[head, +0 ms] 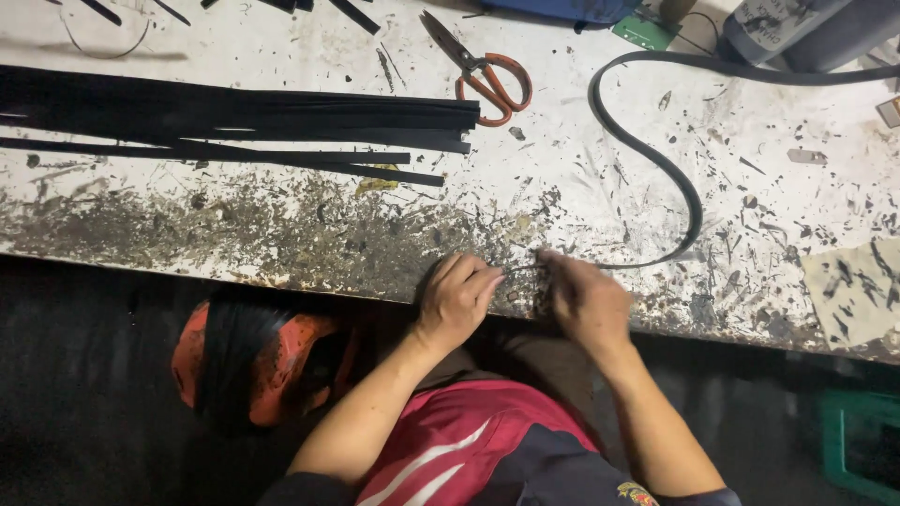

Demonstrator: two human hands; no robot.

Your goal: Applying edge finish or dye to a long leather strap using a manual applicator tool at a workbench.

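Two hands pinch one thin wire at the surface (281, 234) edge.
Left hand (457, 298) and right hand (586, 298) each pinch the wire (521, 269); orange-handled scissors (480, 67) lie at 12 o'clock.

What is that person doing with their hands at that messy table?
A person is working at the near edge of a scratched white table. Their left hand and right hand are close together, pinching something thin and small between the fingertips; it is too fine to make out. A long black strip curves across the table down toward the right hand. A bundle of straight black strips lies to the left, and orange-handled scissors rest untouched farther back.
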